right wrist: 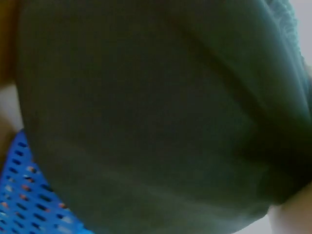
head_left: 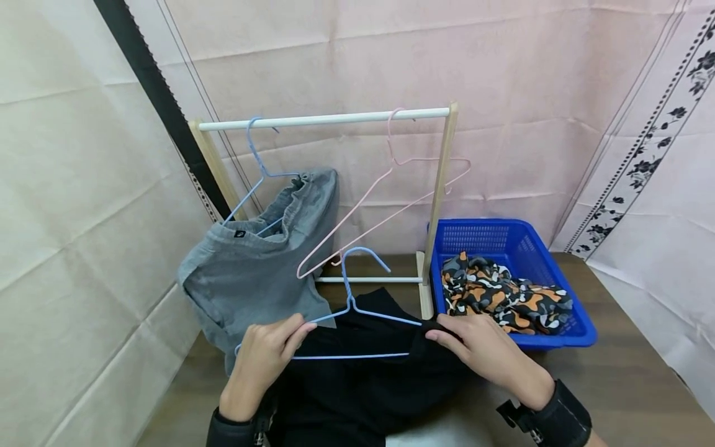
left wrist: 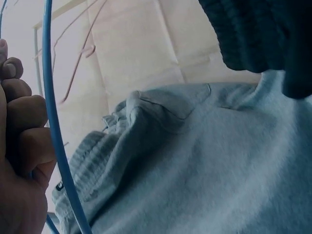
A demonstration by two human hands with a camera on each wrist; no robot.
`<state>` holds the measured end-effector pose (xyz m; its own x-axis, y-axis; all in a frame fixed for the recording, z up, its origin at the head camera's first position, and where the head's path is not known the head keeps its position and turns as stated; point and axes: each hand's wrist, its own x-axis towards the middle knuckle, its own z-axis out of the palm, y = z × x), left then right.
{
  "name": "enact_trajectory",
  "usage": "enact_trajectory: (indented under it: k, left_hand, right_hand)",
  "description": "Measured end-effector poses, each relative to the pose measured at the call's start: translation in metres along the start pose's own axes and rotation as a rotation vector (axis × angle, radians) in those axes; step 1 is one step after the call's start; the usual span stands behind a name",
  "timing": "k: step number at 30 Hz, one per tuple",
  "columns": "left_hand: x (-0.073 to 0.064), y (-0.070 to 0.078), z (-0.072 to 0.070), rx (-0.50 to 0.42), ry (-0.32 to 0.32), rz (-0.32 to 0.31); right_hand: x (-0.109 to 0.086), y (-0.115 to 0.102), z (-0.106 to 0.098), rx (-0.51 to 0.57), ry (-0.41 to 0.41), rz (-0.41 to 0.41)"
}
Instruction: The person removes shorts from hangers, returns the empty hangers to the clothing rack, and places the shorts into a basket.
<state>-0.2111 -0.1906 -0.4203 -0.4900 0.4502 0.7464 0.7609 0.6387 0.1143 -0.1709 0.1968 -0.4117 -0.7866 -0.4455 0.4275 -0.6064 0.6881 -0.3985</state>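
My left hand (head_left: 268, 351) grips the left arm of a blue clothes hanger (head_left: 350, 303), whose hook points up. The hanger's right end runs into the waist of a black garment (head_left: 357, 391) and is hidden there. My right hand (head_left: 483, 344) pinches the black waistband at that end, thumb on the near side. The left end of the hanger sticks out past my left hand, outside the cloth. In the left wrist view, curled fingers (left wrist: 24, 107) show beside the blue wire. Dark green-black cloth (right wrist: 146, 117) fills most of the right wrist view.
A rack with a white rod (head_left: 335, 118) stands behind. Grey shorts (head_left: 251, 279) hang from it on another blue hanger (head_left: 258, 155), close to my left hand. A bare pink hanger (head_left: 430, 159) hangs at right. A blue basket (head_left: 586, 334) holds camouflage-patterned cloth (head_left: 497, 298).
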Motion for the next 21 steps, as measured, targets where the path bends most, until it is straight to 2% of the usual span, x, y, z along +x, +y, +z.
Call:
enact_trajectory:
  k: [7, 11, 17, 19, 21]
  left_hand:
    - [-0.005, -0.001, -0.004, 0.002, 0.030, -0.010]
    - [-0.006, -0.005, -0.009, 0.010, 0.057, -0.033]
    - [-0.015, -0.013, -0.014, -0.004, 0.047, -0.099]
    - [-0.019, -0.017, -0.016, 0.005, 0.068, -0.102]
    - [-0.022, -0.022, -0.018, -0.006, 0.120, -0.104]
  right_hand:
    - [-0.013, 0.010, 0.015, 0.047, 0.296, -0.097]
    - [-0.016, 0.015, 0.022, 0.037, 0.440, -0.110]
    - [-0.016, 0.025, 0.032, 0.064, 0.606, -0.130]
    - [-0.016, 0.028, 0.034, 0.078, 0.645, -0.135]
    - [-0.017, 0.030, 0.035, 0.091, 0.652, -0.121]
